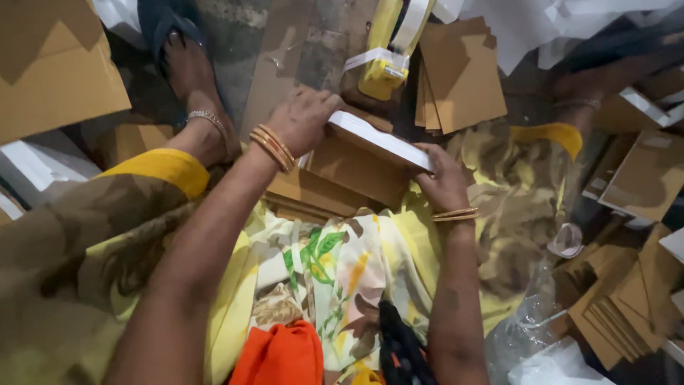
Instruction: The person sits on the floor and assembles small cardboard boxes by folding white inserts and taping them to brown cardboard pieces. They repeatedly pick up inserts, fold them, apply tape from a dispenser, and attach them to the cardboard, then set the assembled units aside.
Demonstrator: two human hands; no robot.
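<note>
The white-edged flat board [381, 139] lies tilted across the middle of the view, above the person's lap, held at its 2 ends by both hands.

To the left of the board, a large brown cardboard sheet [53, 68] fills the upper corner, and a foot in a blue sandal [182, 60] with an anklet rests on the grey floor [235, 43].

The left hand [306, 117] reaches in from the lower left, forearm stretched long, bangles at the wrist. Its knuckles are bent and the fingers curl over the board's left end, pressing down on it; the grip is closed on the board.

Under the board sits a stack of brown cardboard pieces [349, 175], touching its underside. Just beyond the board stands a yellow tape dispenser [388, 60] with white tape on it.

The right hand [443, 178] comes up from below, wrist with 2 thin bangles, palm turned toward the board's right end. Its thumb lies along the edge and the fingers wrap beneath, so it too clasps the board.

Right of the board, a pile of brown square cards [459, 75] leans above it, and further right and lower, more cut cardboard pieces [620, 306] lie fanned beside clear plastic wrap [531, 331].
</note>
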